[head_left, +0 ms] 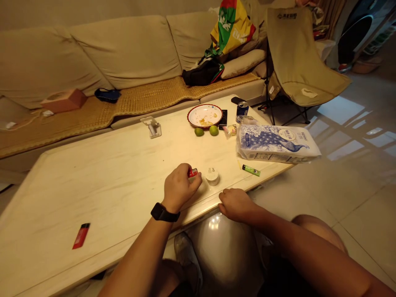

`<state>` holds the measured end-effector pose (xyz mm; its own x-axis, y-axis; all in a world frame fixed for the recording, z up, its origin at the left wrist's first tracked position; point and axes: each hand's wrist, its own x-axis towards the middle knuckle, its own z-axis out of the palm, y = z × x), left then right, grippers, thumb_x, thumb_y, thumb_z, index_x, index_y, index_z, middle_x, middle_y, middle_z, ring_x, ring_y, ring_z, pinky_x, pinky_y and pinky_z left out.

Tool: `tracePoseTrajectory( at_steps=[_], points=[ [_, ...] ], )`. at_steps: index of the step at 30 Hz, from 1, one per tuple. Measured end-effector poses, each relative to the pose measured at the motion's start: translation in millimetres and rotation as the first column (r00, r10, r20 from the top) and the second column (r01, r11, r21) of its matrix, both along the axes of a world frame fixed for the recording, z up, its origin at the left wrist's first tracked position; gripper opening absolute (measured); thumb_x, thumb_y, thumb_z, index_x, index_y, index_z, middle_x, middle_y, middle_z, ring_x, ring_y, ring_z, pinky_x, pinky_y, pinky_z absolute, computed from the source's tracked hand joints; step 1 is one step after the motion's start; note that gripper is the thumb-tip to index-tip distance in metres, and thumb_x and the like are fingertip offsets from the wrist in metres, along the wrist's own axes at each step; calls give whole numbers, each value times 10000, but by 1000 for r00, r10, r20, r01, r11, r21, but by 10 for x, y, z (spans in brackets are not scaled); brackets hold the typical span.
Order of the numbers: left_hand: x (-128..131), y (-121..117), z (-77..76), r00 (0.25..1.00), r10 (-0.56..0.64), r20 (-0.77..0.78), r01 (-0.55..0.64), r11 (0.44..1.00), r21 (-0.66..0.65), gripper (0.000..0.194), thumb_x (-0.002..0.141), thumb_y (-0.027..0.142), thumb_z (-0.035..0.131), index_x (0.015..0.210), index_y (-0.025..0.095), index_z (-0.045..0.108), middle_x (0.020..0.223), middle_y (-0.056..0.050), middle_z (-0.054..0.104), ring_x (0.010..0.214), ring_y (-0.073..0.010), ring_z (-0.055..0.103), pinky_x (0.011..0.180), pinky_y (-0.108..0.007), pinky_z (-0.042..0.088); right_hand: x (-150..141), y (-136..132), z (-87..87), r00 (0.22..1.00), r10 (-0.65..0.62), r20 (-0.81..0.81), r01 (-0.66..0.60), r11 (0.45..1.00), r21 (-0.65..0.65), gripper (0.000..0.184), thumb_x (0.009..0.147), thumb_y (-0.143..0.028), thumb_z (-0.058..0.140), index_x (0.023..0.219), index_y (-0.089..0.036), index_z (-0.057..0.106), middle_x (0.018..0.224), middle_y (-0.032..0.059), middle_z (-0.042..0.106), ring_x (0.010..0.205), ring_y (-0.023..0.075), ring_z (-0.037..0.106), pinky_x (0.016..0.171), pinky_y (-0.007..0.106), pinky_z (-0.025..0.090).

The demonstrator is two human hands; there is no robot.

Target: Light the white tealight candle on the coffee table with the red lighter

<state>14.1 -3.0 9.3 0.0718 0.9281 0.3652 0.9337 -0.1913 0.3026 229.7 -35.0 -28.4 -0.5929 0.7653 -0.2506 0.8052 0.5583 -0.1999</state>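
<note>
Across the pale table (123, 177), the left hand (178, 186) pinches a red object (193, 172), likely for control; a white tub (212, 177) sits at its three o'clock. At four o'clock, the right hand (236, 205) curls, its grip unclear.

Black watch (165, 213) with a rounded rectangular screen (158, 210) on the left wrist (170, 205); dark clothing (280, 274); 1 greyish shoe (186, 255)

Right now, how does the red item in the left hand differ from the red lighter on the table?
The red item is held in the left hand; the red lighter lies on the table. The item is partly hidden by the hand; the lighter shows whole. The item is near the white tub; the lighter is farther left. Both are red.
</note>
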Motion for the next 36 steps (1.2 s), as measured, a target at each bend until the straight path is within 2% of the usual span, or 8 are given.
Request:
tracePoseTrajectory(
  at_steps=[10, 20, 36],
  points=[
    [278, 58, -11, 993, -67, -98, 61, 996, -66, 214, 886, 432, 506, 872, 219, 523, 808, -35, 631, 742, -204, 582, 642, -336, 378, -1, -5, 29, 1000, -2, 0, 2, 1000, 6, 302, 930, -348, 498, 1055, -138, 675, 1024, 146, 709, 935, 271, 663, 779, 360, 479],
    [363, 109, -12, 978, -73, -194, 56, 994, -90, 143, 866, 360, 508, 849, 220, 528, 818, -55, 634, 756, -221, 580, 641, -350, 366, 4, -6, 9, 1000, 6, -5, -6, 1000, 15, 319, 930, -348, 481, 1064, -135, 677, 1013, 147, 706, 911, 271, 664, 767, 363, 475],
    [350, 104, -10, 993, -71, -99, 64, 995, -79, 178, 855, 395, 530, 839, 218, 525, 804, -42, 629, 725, -198, 569, 624, -337, 356, 7, -4, 35, 1000, -3, 3, 3, 1000, -4, 300, 936, -349, 485, 1039, -143, 678, 1010, 141, 707, 919, 267, 669, 780, 364, 484]
  ],
)
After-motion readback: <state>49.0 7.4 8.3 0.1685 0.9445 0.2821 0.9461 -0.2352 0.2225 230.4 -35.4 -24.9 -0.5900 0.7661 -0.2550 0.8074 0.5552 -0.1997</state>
